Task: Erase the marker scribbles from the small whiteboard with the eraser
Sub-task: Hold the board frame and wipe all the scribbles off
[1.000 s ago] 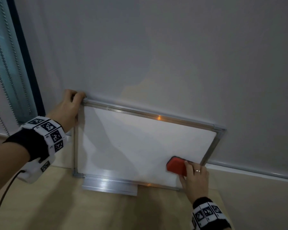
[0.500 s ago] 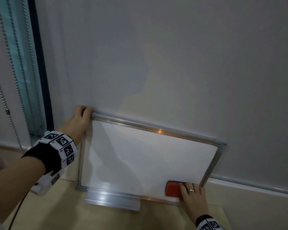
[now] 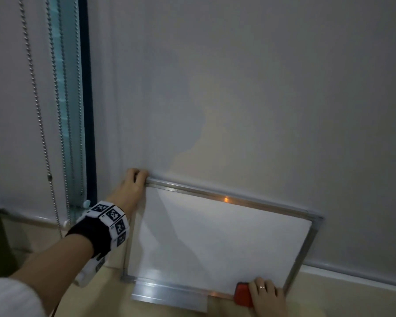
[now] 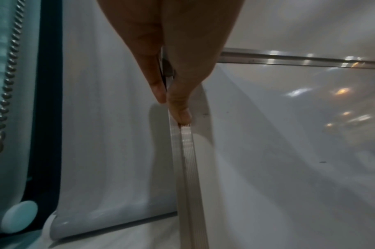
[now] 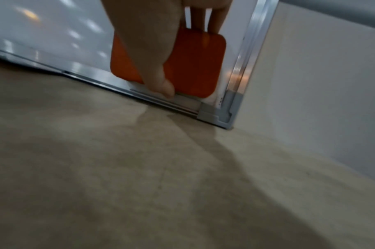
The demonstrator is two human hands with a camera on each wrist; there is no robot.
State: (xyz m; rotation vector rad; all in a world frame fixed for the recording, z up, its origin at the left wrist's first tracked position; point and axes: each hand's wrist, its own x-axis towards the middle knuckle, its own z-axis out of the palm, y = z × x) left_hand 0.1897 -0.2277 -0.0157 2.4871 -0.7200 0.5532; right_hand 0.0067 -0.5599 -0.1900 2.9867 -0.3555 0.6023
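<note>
A small metal-framed whiteboard (image 3: 215, 243) stands on a beige tabletop, leaning against the wall; its white face (image 4: 288, 151) (image 5: 54, 30) shows no scribbles, only faint specks. My left hand (image 3: 133, 188) (image 4: 171, 94) grips the frame's upper left corner, thumb and fingers pinching the side rail (image 4: 188, 168). My right hand (image 3: 268, 296) (image 5: 160, 50) holds the red-orange eraser (image 3: 242, 295) (image 5: 182, 67) flat against the board's lower right corner, thumb on its lower edge, fingers over its top.
A metal pen tray (image 3: 169, 296) juts from the board's bottom rail. Bead chains (image 3: 37, 110) and a blind hang beside a dark window frame (image 3: 87, 110) at the left. Beige tabletop (image 5: 160, 168) stretches before the board; grey wall (image 3: 261, 88) behind.
My right hand has slid the eraser down from above the bottom rail to the board's lower right corner. The head view has tilted upward. My left hand still holds the same corner.
</note>
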